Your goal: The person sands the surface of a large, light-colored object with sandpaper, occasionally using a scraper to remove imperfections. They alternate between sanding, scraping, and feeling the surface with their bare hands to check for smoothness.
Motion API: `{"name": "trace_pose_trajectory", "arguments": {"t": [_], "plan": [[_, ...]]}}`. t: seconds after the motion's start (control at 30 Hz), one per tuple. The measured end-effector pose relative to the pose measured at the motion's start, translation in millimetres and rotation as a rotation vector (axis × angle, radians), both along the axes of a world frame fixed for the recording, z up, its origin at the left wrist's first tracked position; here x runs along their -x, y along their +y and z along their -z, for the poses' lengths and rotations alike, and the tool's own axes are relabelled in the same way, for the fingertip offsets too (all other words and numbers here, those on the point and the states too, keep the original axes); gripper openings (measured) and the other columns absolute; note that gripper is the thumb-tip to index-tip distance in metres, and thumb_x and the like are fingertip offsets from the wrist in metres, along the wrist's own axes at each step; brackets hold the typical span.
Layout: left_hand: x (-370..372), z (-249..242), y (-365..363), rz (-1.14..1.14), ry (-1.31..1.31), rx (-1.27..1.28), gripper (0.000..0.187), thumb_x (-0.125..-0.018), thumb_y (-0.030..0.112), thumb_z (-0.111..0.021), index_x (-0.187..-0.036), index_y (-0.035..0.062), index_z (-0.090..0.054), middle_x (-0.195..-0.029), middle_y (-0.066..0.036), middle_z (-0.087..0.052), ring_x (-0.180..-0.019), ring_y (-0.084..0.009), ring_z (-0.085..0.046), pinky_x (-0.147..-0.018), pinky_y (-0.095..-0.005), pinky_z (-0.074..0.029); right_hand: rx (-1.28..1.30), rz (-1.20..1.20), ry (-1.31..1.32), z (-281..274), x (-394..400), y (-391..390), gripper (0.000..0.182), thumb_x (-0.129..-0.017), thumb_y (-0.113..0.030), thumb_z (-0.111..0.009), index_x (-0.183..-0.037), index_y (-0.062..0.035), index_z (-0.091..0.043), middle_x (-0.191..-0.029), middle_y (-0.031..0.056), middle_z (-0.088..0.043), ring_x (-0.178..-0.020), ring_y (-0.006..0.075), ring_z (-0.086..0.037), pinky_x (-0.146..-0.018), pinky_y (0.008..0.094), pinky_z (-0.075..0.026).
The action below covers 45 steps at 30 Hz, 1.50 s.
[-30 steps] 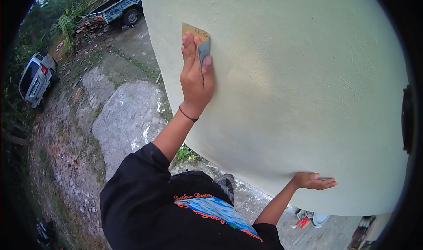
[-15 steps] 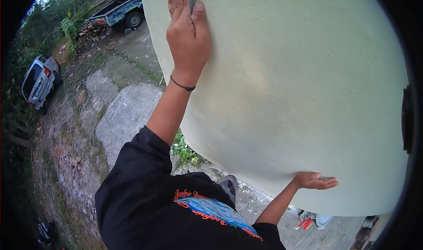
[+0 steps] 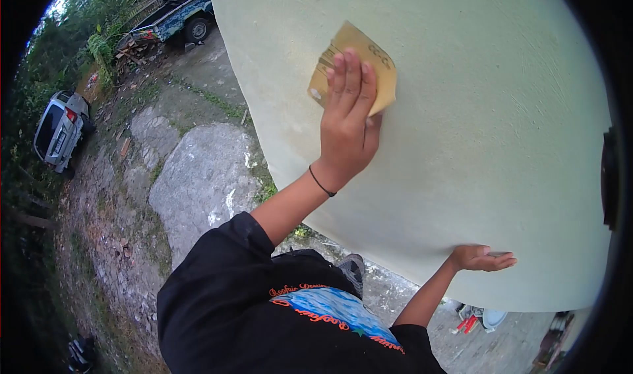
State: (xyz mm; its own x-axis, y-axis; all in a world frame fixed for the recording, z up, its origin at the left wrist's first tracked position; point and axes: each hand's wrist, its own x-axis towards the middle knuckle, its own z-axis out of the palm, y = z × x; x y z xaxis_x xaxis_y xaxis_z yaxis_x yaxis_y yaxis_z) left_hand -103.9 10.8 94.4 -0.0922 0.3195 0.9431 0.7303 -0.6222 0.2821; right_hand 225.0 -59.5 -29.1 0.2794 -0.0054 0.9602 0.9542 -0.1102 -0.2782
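Note:
My left hand presses a bent, yellowish sheet that looks like sandpaper against a pale green wall. Its fingers lie over the sheet, and dark print shows on the sheet's back. A thin dark band circles that wrist. Lower down at the right, my right hand rests by its edge against the same wall, with fingers stretched out and nothing visible in it.
A silver car stands at the left and a blue-patterned trailer or truck bed at the upper left. Rough ground with a grey slab lies below. Red-handled items and a whitish round container are beneath the wall's lower edge.
My left hand has moved right and down across the wall from near its left edge, bringing the sheet into fuller view. My right hand appears slightly farther right and higher.

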Motion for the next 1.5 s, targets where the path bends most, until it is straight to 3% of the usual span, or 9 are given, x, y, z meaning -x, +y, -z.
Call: {"name": "trace_pose_trajectory", "arguments": {"t": [0.13, 0.2, 0.4, 0.87, 1.0, 1.23, 1.3, 1.43, 1.5], "plan": [[-3.9, 69.2, -57.3, 0.402, -0.036, 0.340, 0.041, -0.088, 0.011, -0.050, -0.126, -0.0033, -0.048, -0.132, -0.021, -0.046, -0.124, -0.0312, -0.044, -0.101, -0.0390, -0.037, -0.029, -0.032, -0.025, 1.8, -2.9, 1.4, 0.056, -0.096, -0.030, -0.029, -0.135, 0.0094, -0.025, -0.145, 0.0266, -0.015, -0.135, 0.0383, -0.019, -0.108, 0.0484, -0.019], [26.9, 91.6, -85.5, 0.597, -0.357, 1.074, 0.034, -0.094, 0.024, -0.047, -0.109, -0.0052, -0.057, -0.103, -0.014, -0.064, -0.092, -0.0215, -0.063, -0.082, -0.0307, -0.049, -0.017, -0.008, -0.029, 2.1, -0.9, 0.8, 0.056, -0.096, -0.030, -0.029, -0.135, 0.0093, -0.025, -0.145, 0.0266, -0.016, -0.135, 0.0385, -0.019, -0.108, 0.0484, -0.019], [63.4, 100.0, -110.8, 0.741, -1.361, 0.931, 0.034, -0.094, 0.030, -0.049, -0.102, -0.0014, -0.059, -0.093, -0.007, -0.065, -0.080, -0.0114, -0.063, -0.073, -0.0263, -0.050, 0.000, 0.031, -0.071, 3.0, -2.8, 0.1, 0.054, -0.097, -0.029, -0.027, -0.136, 0.0079, -0.026, -0.145, 0.0263, -0.018, -0.135, 0.0385, -0.018, -0.108, 0.0486, -0.018], [76.1, 95.4, -127.5, 0.874, -1.428, 0.812, 0.030, -0.088, 0.019, -0.058, -0.111, -0.0009, -0.055, -0.101, -0.009, -0.064, -0.088, -0.0135, -0.062, -0.078, -0.0284, -0.051, 0.095, -0.113, 0.225, -9.5, 38.8, -16.7, 0.054, -0.098, -0.027, -0.028, -0.141, 0.0030, -0.018, -0.147, 0.0266, -0.009, -0.138, 0.0372, -0.010, -0.110, 0.0455, -0.013], [64.2, 99.0, -128.0, 0.905, -1.381, 0.896, 0.031, -0.088, 0.020, -0.060, -0.109, -0.0014, -0.057, -0.099, -0.008, -0.064, -0.086, -0.0126, -0.062, -0.078, -0.0272, -0.050, 0.338, -0.542, 0.458, -8.1, 115.2, -44.4, 0.058, -0.095, -0.030, -0.036, -0.140, 0.0033, -0.019, -0.149, 0.0255, -0.004, -0.139, 0.0341, -0.008, -0.111, 0.0424, -0.011], [27.5, 106.1, -148.6, 1.024, -1.116, 1.075, 0.037, -0.087, 0.022, -0.062, -0.114, -0.0019, -0.055, -0.100, -0.007, -0.063, -0.089, -0.0112, -0.060, -0.081, -0.0269, -0.048, 0.968, -1.627, 0.889, -23.4, 181.4, -71.2, 0.050, -0.091, -0.027, -0.053, -0.127, 0.0054, -0.040, -0.117, 0.0184, -0.057, -0.109, 0.0224, -0.053, -0.097, 0.0317, -0.035], [11.5, 107.3, -156.3, 1.059, -1.107, 0.995, 0.040, -0.089, 0.022, -0.059, -0.120, -0.0011, -0.051, -0.108, -0.007, -0.061, -0.095, -0.0122, -0.058, -0.083, -0.0279, -0.047, 1.058, -1.564, 0.854, -33.6, 172.4, -57.1, 0.033, -0.085, -0.017, -0.062, -0.111, 0.0022, -0.054, -0.110, 0.0164, -0.061, -0.103, 0.0270, -0.059, -0.087, 0.0339, -0.044], [-1.3, 104.5, -156.6, 1.246, -1.121, 0.941, 0.041, -0.093, 0.023, -0.052, -0.127, -0.0003, -0.046, -0.116, -0.006, -0.056, -0.109, -0.0137, -0.051, -0.093, -0.0298, -0.040, 0.837, -1.210, -0.375, -117.1, 157.7, -35.2, 0.032, -0.077, -0.014, -0.066, -0.106, -0.0046, -0.059, -0.122, 0.0195, -0.054, -0.119, 0.0336, -0.047, -0.099, 0.0418, -0.034], [19.5, 89.6, -149.5, 0.722, -0.871, 0.846, 0.043, -0.095, 0.021, -0.049, -0.130, -0.0013, -0.042, -0.119, -0.008, -0.054, -0.114, -0.0135, -0.047, -0.096, -0.0287, -0.037, 0.522, -0.917, -0.422, -157.3, 138.1, -32.7, 0.031, -0.079, -0.014, -0.064, -0.108, -0.0049, -0.058, -0.132, 0.0208, -0.045, -0.128, 0.0345, -0.037, -0.104, 0.0452, -0.027]]}}
